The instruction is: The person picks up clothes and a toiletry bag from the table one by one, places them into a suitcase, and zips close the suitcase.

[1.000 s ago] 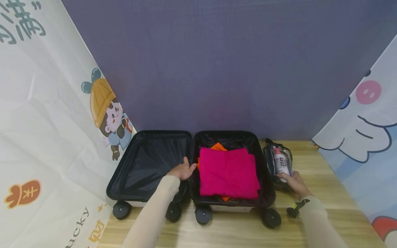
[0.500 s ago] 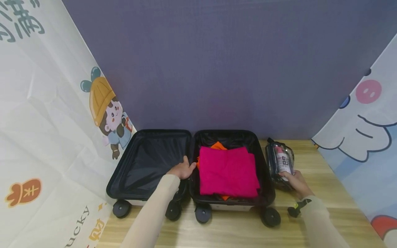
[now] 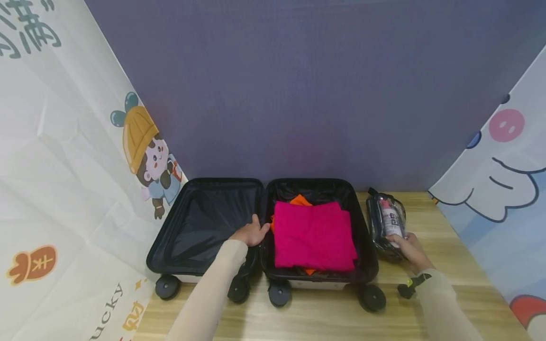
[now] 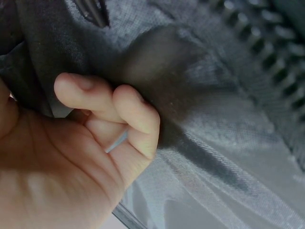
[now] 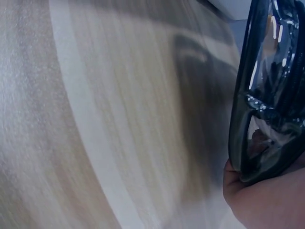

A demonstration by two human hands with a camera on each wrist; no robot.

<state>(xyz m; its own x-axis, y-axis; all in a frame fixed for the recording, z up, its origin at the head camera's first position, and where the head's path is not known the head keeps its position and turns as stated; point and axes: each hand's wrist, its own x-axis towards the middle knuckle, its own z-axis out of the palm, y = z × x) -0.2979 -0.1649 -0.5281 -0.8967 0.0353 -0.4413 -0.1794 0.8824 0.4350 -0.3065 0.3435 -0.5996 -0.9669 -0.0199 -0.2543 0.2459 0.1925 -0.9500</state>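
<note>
An open suitcase lies on the wooden table: its left half (image 3: 204, 227) shows dark lining, and its right half (image 3: 362, 255) holds folded pink clothing (image 3: 313, 237). My left hand (image 3: 249, 232) lies near the hinge side between the halves. In the left wrist view its fingers (image 4: 138, 112) are loosely curled beside the grey lining, with nothing in the palm. To the right of the suitcase, my right hand (image 3: 407, 248) grips the near end of a clear toiletry bag (image 3: 375, 215) with black trim. Inside the bag is a white bottle (image 3: 391, 220) with a pink top.
Orange cloth (image 3: 300, 201) shows from under the pink clothing. Black wheels (image 3: 373, 298) stick out along the suitcase's near side. A grey-purple backdrop (image 3: 273, 94) stands behind, with printed sheets at left (image 3: 77, 166) and right (image 3: 512, 189). Wooden tabletop (image 3: 456, 265) extends right of the bag.
The right hand and the toiletry bag have shifted slightly to the right, a little away from the suitcase. The left hand has stayed in place.
</note>
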